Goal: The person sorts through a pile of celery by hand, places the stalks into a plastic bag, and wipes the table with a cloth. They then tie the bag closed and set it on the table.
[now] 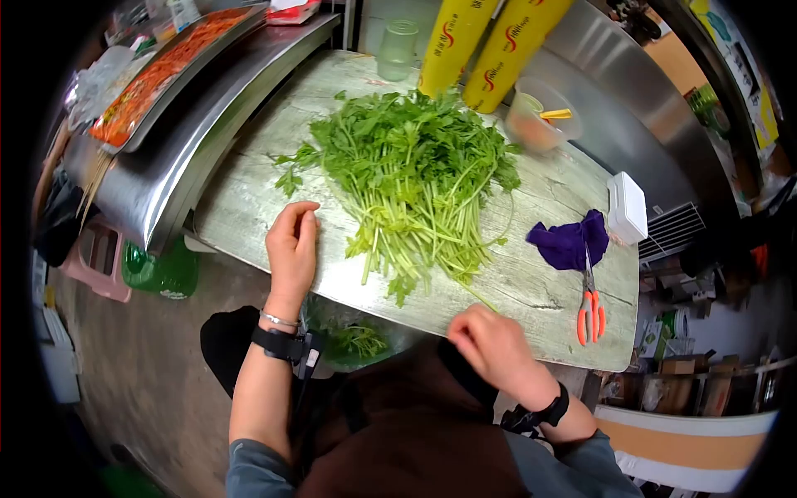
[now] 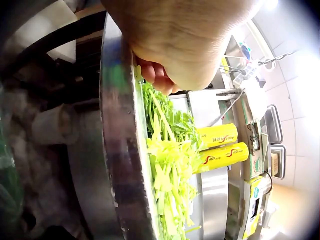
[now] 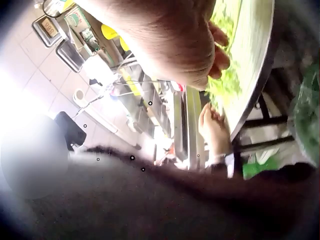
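A large heap of leafy green celery (image 1: 415, 178) lies on the pale wood-patterned table (image 1: 249, 195), leaves away from me and stalks toward me. My left hand (image 1: 292, 241) is at the table's front edge, left of the stalks, fingers loosely bent and nothing in them. Near the front edge on the other side, my right hand (image 1: 494, 344) hangs with its fingers loosely curled. One thin stalk (image 1: 480, 299) sticks out of the heap as far as the back of this hand. Both hands' fingers show from the wrist side in the wrist views, partly hidden by the palms.
Orange-handled scissors (image 1: 591, 317) and a purple cloth (image 1: 571, 241) lie at the right, near a white box (image 1: 627, 207). Behind the heap are yellow rolls (image 1: 508, 54), a green cup (image 1: 398, 50) and a plastic tub (image 1: 531, 124). A bag with greens (image 1: 359, 342) sits below the edge.
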`<action>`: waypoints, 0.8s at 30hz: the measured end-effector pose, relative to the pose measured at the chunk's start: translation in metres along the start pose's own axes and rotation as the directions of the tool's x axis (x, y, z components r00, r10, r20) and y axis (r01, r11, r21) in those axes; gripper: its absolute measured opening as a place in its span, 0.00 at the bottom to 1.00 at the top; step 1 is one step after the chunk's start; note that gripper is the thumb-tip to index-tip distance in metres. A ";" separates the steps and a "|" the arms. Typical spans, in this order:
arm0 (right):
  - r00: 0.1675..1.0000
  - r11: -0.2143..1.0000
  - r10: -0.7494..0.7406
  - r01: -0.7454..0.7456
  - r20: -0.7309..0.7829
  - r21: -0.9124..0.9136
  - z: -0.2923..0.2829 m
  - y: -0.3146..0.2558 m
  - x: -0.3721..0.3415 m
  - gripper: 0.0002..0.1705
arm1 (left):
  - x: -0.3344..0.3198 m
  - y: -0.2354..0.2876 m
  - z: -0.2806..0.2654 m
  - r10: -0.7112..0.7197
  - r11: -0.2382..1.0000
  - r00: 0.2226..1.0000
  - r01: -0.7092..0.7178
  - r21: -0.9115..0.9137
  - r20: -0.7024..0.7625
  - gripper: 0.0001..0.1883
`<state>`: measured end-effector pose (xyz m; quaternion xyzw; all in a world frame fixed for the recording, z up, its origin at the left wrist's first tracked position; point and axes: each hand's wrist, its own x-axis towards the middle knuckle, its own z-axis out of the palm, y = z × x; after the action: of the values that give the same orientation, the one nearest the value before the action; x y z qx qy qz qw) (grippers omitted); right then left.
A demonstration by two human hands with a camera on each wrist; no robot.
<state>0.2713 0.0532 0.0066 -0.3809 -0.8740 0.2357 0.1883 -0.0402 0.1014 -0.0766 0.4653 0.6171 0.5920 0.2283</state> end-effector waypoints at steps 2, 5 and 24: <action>0.987 0.975 -0.138 0.122 0.079 0.186 0.013 -0.016 0.005 0.07 | 0.000 -0.001 0.000 -0.013 1.000 1.000 0.013 -0.019 -0.003 0.07; 0.938 0.929 -0.320 0.282 0.134 0.240 0.043 -0.022 0.017 0.08 | 0.001 -0.002 -0.001 -0.013 1.000 1.000 0.013 -0.028 -0.008 0.06; 0.985 0.967 -0.120 0.088 -0.123 -0.239 0.026 0.001 0.077 0.14 | 0.001 0.007 0.000 0.023 1.000 0.998 -0.023 0.000 -0.053 0.06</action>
<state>0.2093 0.1049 -0.0030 -0.3690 -0.8995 0.0950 0.2137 -0.0389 0.1012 -0.0700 0.4564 0.6175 0.6070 0.2050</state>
